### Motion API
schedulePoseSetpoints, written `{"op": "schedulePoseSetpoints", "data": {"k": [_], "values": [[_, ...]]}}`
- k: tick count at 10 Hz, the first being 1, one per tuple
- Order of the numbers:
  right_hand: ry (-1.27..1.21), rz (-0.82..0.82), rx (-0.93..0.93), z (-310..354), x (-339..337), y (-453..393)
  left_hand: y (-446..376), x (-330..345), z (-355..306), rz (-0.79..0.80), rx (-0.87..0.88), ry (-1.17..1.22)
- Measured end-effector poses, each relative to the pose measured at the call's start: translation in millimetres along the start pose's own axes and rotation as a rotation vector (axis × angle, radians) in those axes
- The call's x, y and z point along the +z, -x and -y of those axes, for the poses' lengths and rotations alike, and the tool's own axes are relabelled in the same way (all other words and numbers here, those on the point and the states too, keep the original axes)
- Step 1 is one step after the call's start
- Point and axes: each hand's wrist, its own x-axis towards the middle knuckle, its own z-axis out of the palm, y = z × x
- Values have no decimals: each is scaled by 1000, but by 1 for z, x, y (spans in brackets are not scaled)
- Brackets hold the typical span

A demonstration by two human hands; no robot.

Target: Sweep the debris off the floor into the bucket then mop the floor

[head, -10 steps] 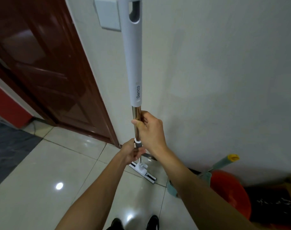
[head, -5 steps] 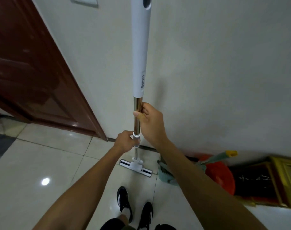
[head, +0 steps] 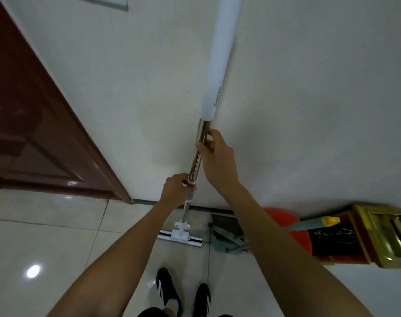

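A flat mop stands nearly upright against the white wall, with a white upper handle (head: 220,65), a shiny metal pole (head: 199,147) and a white flat head (head: 180,237) on the tiled floor. My right hand (head: 215,154) grips the metal pole just below the white handle. My left hand (head: 176,191) grips the pole lower down, at its white collar. An orange bucket (head: 284,221) sits by the wall to the right, partly hidden by my right forearm. A grey-green dustpan (head: 227,234) with a yellow-tipped handle (head: 329,221) lies in front of it.
A dark red wooden door (head: 34,133) fills the left. A gold-framed picture (head: 378,239) leans on the floor at the far right. My black-and-white shoes (head: 183,294) stand on glossy white tiles (head: 46,248) just behind the mop head.
The view has swung rightward and down, so the door shifted left. Both hands keep the same hold on the mop pole, and the pole tilts slightly more to the right at its top.
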Motion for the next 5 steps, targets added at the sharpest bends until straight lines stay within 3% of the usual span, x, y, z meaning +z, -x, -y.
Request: {"op": "schedulePoseSetpoints", "data": {"k": [2,5], "values": [[42,-66,50,-1,7,-35,-32,0,-5,19,12,19],[76,36,151,-9,-14,-44,-29,-6,-20,2,-34,-53]]}}
